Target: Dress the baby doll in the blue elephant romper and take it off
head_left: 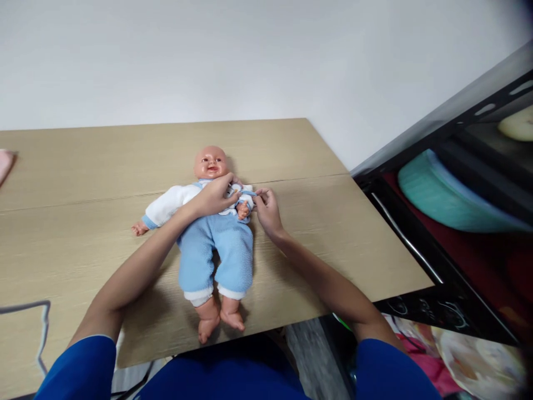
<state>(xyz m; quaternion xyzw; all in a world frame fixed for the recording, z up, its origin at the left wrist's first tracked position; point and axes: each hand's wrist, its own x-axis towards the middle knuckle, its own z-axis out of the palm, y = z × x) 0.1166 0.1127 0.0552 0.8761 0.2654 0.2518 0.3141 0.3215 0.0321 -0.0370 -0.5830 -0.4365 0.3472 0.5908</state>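
Pale blue and white clothes cover the doll, lying face up on the counter. The left hand reaches across its chest, fingers parted from the thumb; their grip cannot be told. The right hand pinches the blue sleeve edge between its fingers. White markings on a black panel are too blurred to read.

Hidden beneath left hand: part of chest of doll. Cut off by left edge: pink item; by right edge: teal basin. Cannot identify blurred items, lower right.
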